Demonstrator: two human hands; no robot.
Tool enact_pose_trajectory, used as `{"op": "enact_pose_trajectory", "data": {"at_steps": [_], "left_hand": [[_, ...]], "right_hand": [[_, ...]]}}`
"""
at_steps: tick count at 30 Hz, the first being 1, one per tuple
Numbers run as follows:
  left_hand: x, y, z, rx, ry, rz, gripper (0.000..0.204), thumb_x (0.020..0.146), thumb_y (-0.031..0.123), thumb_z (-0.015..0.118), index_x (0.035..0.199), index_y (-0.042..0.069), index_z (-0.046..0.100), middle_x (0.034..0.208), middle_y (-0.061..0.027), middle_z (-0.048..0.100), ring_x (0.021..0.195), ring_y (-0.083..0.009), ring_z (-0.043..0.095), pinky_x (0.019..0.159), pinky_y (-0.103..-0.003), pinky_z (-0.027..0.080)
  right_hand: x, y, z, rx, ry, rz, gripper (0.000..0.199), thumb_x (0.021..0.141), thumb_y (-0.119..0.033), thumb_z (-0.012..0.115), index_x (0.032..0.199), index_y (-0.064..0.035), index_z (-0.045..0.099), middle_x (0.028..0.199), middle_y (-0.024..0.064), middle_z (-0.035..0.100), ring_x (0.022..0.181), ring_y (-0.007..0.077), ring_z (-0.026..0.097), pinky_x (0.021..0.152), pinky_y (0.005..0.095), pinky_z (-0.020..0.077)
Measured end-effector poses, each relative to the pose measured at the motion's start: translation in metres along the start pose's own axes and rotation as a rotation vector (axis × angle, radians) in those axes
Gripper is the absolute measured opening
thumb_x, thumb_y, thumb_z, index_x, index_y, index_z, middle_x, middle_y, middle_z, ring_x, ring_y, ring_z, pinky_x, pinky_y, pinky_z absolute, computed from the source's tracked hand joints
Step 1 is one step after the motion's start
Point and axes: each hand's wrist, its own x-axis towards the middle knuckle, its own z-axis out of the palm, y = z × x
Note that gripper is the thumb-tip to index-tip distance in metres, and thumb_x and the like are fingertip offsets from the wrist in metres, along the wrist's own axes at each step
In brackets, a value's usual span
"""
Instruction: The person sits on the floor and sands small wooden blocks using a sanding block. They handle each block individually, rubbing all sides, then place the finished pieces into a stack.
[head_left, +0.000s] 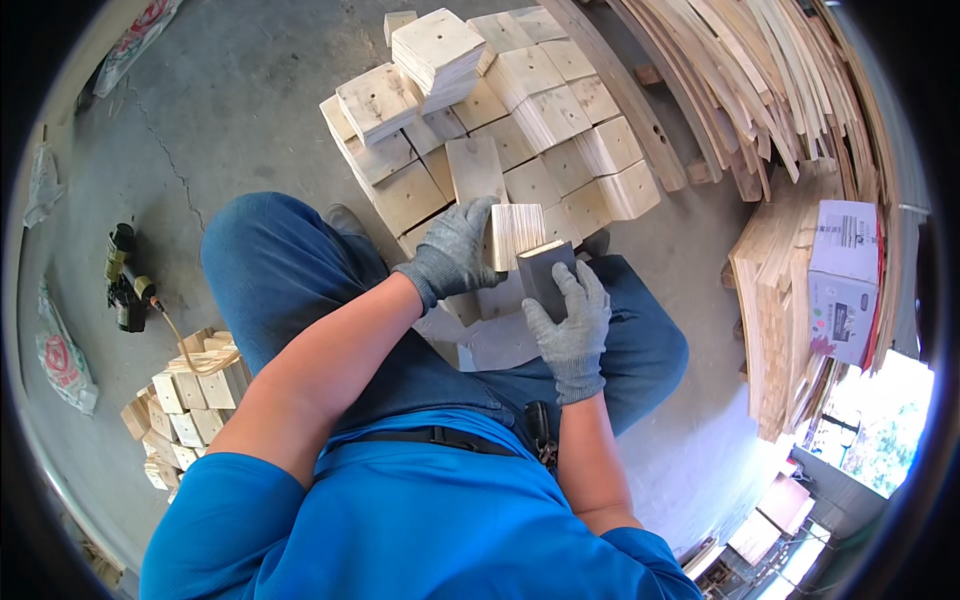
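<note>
My left hand (450, 248), in a grey knit glove, is closed around a small block of pale wood (517, 232) with fine lines across its face. In my right hand (578, 322), gloved the same way, is a dark grey rectangular sanding block (546, 278) with a pale edge at its top. The sanding block is up against the lower right of the wood block; whether they press together is hard to tell. Both are held above the gap between my bent knees. Just beyond my hands stands a large group of stacked square wooden plates (515, 140) with small centre holes.
A nail gun (128, 278) with a hose lies on the floor at the left. Below it is a pile of small wood blocks (190, 410). Long wood strips (730, 80) are heaped at the far right, beside a printed carton (843, 280). Plastic bags (65, 350) lie along the left.
</note>
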Motion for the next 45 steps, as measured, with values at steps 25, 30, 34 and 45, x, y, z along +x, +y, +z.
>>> {"op": "enact_pose_trajectory", "data": {"at_steps": [25,30,34,45], "left_hand": [[0.000,-0.002,0.003,-0.019,0.027,0.018,0.094,0.067,0.039,0.090,0.147,0.006,0.051,0.136,-0.0214,0.061,0.131,-0.0415,0.059,0.115,-0.047,0.050],[0.002,0.000,0.000,-0.033,0.027,0.032,0.094,0.068,0.037,0.091,0.147,0.007,0.051,0.137,-0.0210,0.060,0.132,-0.0414,0.059,0.115,-0.046,0.049],[0.001,-0.001,0.000,-0.056,0.023,0.041,0.097,0.067,0.035,0.093,0.150,0.008,0.049,0.139,-0.0210,0.060,0.133,-0.0418,0.058,0.116,-0.046,0.049],[-0.003,0.000,-0.003,-0.002,0.005,0.012,0.101,0.067,0.035,0.092,0.152,0.005,0.047,0.140,-0.0225,0.059,0.133,-0.0427,0.058,0.116,-0.049,0.049]], "right_hand": [[-0.002,0.020,0.008,0.152,0.057,0.127,0.066,0.078,-0.024,0.094,0.137,-0.0071,0.071,0.140,0.0242,0.065,0.132,0.0429,0.060,0.114,0.0534,0.0473],[0.059,0.031,0.024,0.138,0.026,0.098,0.063,0.079,-0.033,0.090,0.135,-0.0089,0.072,0.137,0.0229,0.067,0.128,0.0424,0.062,0.111,0.0529,0.0487],[0.114,0.022,0.037,0.011,0.089,0.044,0.061,0.081,-0.034,0.089,0.135,-0.0107,0.072,0.137,0.0225,0.067,0.127,0.0432,0.062,0.110,0.0534,0.0499],[0.039,-0.008,0.006,-0.049,0.008,0.004,0.062,0.083,-0.032,0.089,0.138,-0.0095,0.070,0.147,0.0261,0.058,0.127,0.0483,0.059,0.106,0.0577,0.0493]]}}
